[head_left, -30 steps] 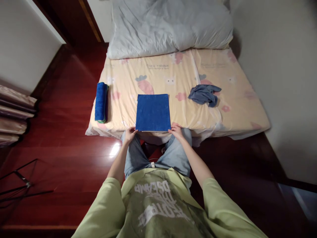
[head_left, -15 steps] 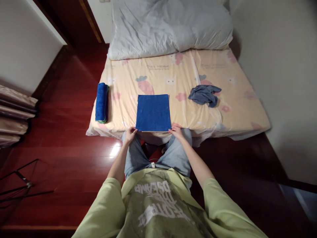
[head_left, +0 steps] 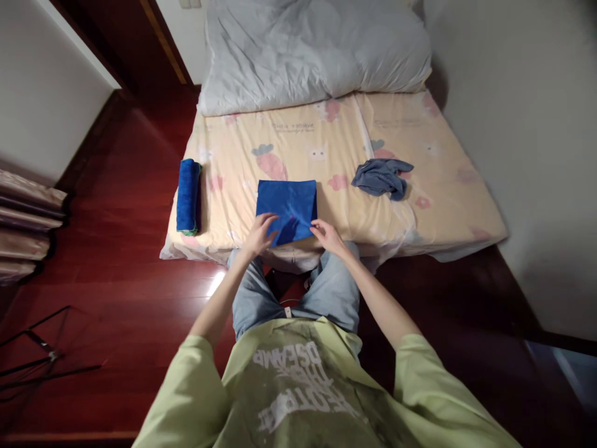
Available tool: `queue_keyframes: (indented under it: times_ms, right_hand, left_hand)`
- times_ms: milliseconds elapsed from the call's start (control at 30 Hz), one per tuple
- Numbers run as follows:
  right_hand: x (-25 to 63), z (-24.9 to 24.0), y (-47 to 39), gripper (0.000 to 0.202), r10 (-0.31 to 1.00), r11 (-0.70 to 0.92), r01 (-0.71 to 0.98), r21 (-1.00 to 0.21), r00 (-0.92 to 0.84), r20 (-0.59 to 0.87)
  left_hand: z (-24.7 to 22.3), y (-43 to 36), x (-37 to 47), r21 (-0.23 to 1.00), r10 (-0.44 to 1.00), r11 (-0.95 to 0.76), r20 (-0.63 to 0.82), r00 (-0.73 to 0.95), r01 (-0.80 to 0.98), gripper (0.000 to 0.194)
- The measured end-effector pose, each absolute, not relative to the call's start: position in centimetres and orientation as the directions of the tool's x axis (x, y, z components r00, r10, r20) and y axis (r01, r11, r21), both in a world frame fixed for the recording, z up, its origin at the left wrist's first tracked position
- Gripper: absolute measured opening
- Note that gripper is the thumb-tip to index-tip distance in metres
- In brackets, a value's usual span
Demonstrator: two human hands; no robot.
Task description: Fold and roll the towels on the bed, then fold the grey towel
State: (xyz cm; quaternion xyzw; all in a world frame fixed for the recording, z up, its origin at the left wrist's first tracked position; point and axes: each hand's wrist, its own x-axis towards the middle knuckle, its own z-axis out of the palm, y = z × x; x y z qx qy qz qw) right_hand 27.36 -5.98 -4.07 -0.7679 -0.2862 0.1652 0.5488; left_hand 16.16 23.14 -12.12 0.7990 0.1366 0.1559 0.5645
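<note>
Right hand [head_left: 329, 238] here, pinching blue cloth [head_left: 282, 196] around frame centre; left hand [head_left: 259, 236] at its left side, fingers parted, grip unclear. Rolled towel [head_left: 188, 196] left, grey cloth [head_left: 381, 178] right, both on bed [head_left: 342, 218].

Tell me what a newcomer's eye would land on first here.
Probably the vivid blue cloth at the near edge of the pale, patterned bed, with the left hand over its left side and the right hand pinching it at the right. Next come the rolled blue towel at the bed's left edge and the crumpled grey cloth right of centre.
</note>
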Motion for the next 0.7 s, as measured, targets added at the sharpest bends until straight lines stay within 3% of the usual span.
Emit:
queue_keyframes:
  times_ms: [100,200,300,400,533,600,667,700]
  right_hand:
    - [28.9,1.8,-4.0,0.024,0.756,-0.081,0.524,-0.848,0.586,0.290]
    - [30.2,7.5,-3.8,0.026,0.774,0.000,0.592,-0.806,0.510,0.375]
    - [30.5,12.3,-5.3,0.031,0.785,0.040,0.556,-0.830,0.497,0.371]
    - [29.7,15.1,-7.5,0.039,0.804,0.022,0.477,-0.879,0.514,0.299]
    - [28.3,15.5,-11.2,0.054,0.858,-0.066,0.341,-0.938,0.499,0.121]
    - [28.1,15.3,-13.4,0.059,0.891,-0.200,0.284,-0.938,0.451,-0.053]
    - [28.1,15.2,-15.4,0.060,0.890,-0.368,0.252,-0.895,0.375,-0.260]
    - [28.2,15.1,-16.3,0.059,0.876,-0.437,0.255,-0.863,0.336,-0.345]
  left_hand:
    - [-10.3,22.2,26.4,0.946,0.165,-0.316,0.133,0.977,-0.075,0.022]
    - [-9.3,22.8,35.2,0.970,0.073,-0.241,0.014,0.997,0.004,0.020]
    - [-9.4,25.2,37.9,0.977,0.163,-0.174,-0.093,0.982,0.121,0.028]
    - [-8.5,27.7,34.7,0.962,0.307,-0.157,-0.166,0.937,0.222,0.035]
    - [-0.7,29.5,26.5,0.904,0.347,-0.370,-0.079,0.935,0.214,0.038]
    - [6.2,29.2,22.4,0.765,0.151,-0.627,-0.063,0.987,0.145,0.030]
    - [13.8,28.2,18.7,0.484,-0.213,-0.873,-0.266,0.940,-0.061,0.025]
    - [17.3,27.6,17.0,0.372,-0.298,-0.913,-0.332,0.895,-0.166,0.029]
